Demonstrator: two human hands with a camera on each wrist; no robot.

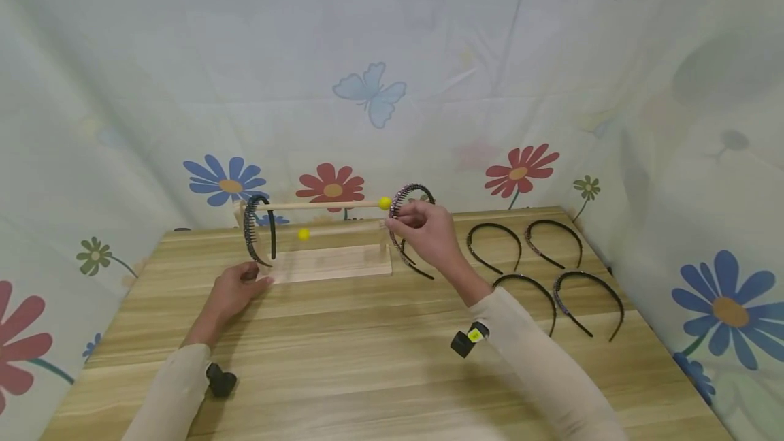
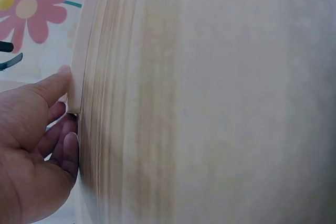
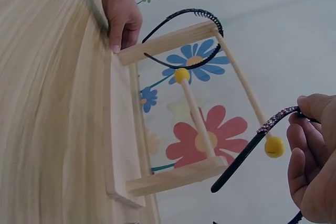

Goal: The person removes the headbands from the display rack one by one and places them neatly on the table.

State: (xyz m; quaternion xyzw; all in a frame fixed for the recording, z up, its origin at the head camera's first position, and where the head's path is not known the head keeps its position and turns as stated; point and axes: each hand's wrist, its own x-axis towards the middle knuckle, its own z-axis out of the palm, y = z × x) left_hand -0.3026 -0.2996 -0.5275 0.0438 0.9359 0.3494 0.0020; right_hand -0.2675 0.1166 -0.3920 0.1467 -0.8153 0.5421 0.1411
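A wooden headband stand with a flat base (image 1: 331, 262) and two rods tipped with yellow balls (image 1: 384, 203) stands toward the back of the table. My left hand (image 1: 231, 291) grips the left end of the base, its thumb on the board's edge in the left wrist view. From the left part of the upper rod (image 1: 318, 205) hangs a dark toothed headband (image 1: 250, 226). My right hand (image 1: 431, 237) pinches a black headband with sparkly stones (image 3: 278, 119) between thumb and fingers, beside that rod's ball end. Whether the rod passes inside its arch cannot be told.
Several more headbands lie on the right of the wooden table (image 1: 343, 373), among them a plain black one (image 1: 495, 226) and a studded one (image 1: 559, 291). My right forearm partly covers another. A flower-printed cloth (image 1: 275, 121) hangs behind the table.
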